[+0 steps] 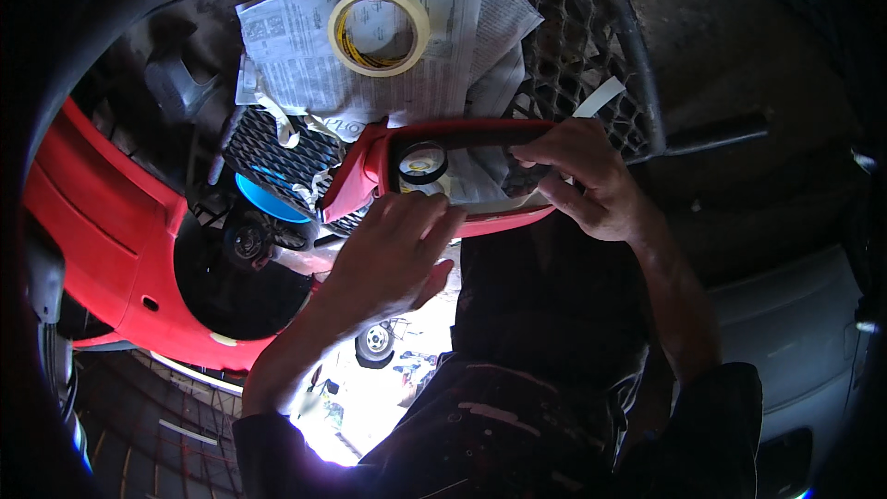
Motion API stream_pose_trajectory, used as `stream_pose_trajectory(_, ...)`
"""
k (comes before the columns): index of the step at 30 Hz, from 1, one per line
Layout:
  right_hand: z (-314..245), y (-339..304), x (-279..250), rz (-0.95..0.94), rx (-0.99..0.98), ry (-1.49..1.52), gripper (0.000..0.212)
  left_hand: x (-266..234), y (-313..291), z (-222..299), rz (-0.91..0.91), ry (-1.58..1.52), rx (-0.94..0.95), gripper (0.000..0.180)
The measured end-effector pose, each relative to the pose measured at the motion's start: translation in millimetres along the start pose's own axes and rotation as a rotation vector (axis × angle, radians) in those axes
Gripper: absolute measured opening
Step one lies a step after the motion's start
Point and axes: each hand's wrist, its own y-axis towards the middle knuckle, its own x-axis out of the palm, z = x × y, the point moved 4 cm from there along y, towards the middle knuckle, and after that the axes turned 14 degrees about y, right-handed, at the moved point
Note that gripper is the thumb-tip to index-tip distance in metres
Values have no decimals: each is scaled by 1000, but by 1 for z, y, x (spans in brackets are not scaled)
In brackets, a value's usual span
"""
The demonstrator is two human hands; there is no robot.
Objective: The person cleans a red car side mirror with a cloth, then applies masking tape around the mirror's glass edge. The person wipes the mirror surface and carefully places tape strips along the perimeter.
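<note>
A red mirror-housing-shaped frame [504, 222] with a large opening lies across the middle, in front of my body. A pale strip like masking tape [528, 201] runs along its near inner edge. My left hand [393, 245] is closed around the near rim at the left end, fingers bent into the opening and thumb apart outside; the fingertips are hidden. At the right end my right hand [591, 180] grips the frame with bent fingers and thumb. Beside its knuckles a loose white strip [601, 97] sticks up.
A masking tape roll [424, 32] lies on newspaper sheets [277, 46] beyond the frame. Through the opening shows a smaller dark-edged roll [422, 179]. Black mesh grille [565, 14] lies at the back. A large red car panel [102, 222] and blue round object [268, 199] are left, a grey panel [785, 342] right.
</note>
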Motion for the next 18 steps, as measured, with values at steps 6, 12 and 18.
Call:
stream_pose_trajectory(6,4,-5,-7,-108,27,12,32,-6,-10,-12,22,66,-50,54)
stream_pose_trajectory(12,4,-1,-6,-132,40,1,32,-7,18,-28,-47,-180,-110,23)
stream_pose_trajectory(18,5,-2,-6,-155,43,30,37,-3,65,-43,-392,-312,-29,13)
